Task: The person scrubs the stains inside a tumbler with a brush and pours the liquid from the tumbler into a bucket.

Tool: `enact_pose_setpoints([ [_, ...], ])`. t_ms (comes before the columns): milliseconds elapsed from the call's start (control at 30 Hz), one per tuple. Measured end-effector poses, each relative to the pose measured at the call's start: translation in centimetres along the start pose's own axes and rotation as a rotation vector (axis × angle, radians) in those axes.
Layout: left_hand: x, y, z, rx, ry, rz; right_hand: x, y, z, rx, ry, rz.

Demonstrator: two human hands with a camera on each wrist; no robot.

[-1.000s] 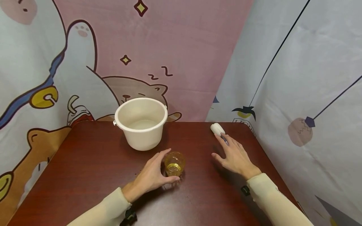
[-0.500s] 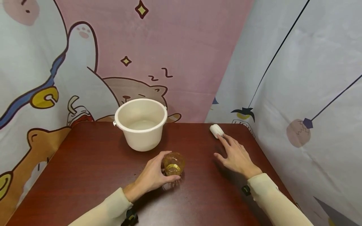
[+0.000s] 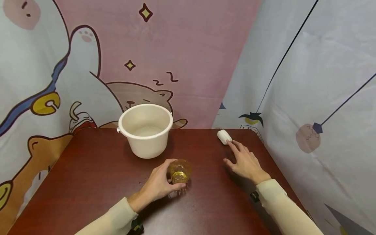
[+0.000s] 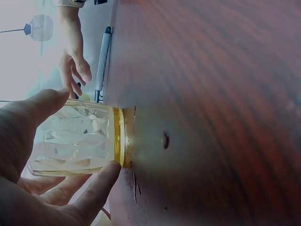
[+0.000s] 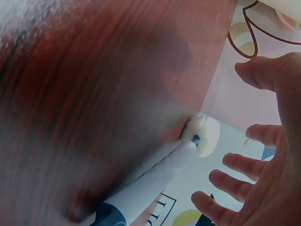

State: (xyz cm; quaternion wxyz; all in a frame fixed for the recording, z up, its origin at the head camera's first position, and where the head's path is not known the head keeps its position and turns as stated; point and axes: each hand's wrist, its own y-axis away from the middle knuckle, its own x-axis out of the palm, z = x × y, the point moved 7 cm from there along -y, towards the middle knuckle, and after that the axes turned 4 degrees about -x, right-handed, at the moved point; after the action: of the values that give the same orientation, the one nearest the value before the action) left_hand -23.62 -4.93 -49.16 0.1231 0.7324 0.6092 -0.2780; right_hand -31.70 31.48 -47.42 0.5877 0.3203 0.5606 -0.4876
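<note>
A clear, amber-tinted glass tumbler [image 3: 180,170] stands upright near the middle of the table. My left hand [image 3: 157,182] holds it from the left, thumb at the near side and fingers at the far side. Faceted walls and a yellow base show on the tumbler [image 4: 77,139] in the left wrist view. To the right, my right hand [image 3: 246,165] hovers over a cup brush with its fingers spread and holds nothing. The brush's white sponge head [image 3: 224,137] points away from me. Its pale handle [image 5: 157,176] is hidden under the hand in the head view.
A white bucket [image 3: 147,145] stands behind the tumbler to the left, with what looks like shallow water inside. Wet specks lie on the dark red table [image 3: 88,176] around the tumbler. Printed cloth [image 3: 199,65] hangs along the back and right.
My left fingers have closed in on the tumbler. My right hand has drawn back slightly from the brush's head. The bucket has stayed in place.
</note>
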Motion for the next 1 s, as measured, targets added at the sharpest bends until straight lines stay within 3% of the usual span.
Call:
enact_pose_setpoints([
  [433,-0.2,0.2,0.0,0.022,0.028,0.008,0.6,-0.1,-1.0,0.039,0.006,0.031],
  [1000,0.1,-0.2,0.4,-0.019,0.061,0.045,1.5,-0.5,-1.9,0.068,0.032,0.054],
])
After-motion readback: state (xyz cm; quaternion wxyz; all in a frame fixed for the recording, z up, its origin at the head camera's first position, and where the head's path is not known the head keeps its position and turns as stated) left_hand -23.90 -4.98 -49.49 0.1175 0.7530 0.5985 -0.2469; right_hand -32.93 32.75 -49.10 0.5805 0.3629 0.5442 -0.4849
